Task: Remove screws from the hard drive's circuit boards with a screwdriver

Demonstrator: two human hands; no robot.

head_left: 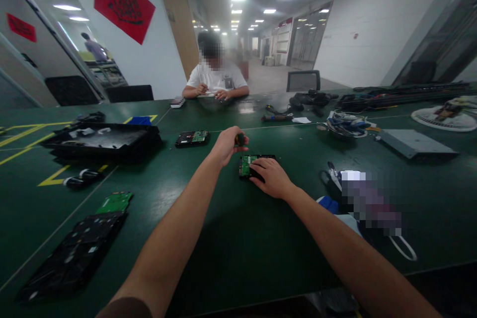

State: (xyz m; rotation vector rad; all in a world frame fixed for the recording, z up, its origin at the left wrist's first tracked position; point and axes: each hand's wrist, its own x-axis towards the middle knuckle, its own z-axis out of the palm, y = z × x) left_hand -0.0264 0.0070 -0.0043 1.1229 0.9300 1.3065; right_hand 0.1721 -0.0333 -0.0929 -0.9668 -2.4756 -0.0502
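Observation:
A small hard drive with a green circuit board [246, 165] lies on the dark green table [231, 238] in front of me. My right hand [271, 178] rests flat on its right part, fingers spread, pressing it down. My left hand [225, 145] is closed round the dark handle of a screwdriver [239, 139], held upright just above the drive's far left corner. The tool's tip is hidden behind the hand and the drive.
A second drive [192, 138] lies further back. A black tray [100, 140] stands at the left, black parts and a green board [115, 202] at the near left. A person sits across the table [216, 77]. Cables [346, 123] and a grey box [412, 142] lie at the right.

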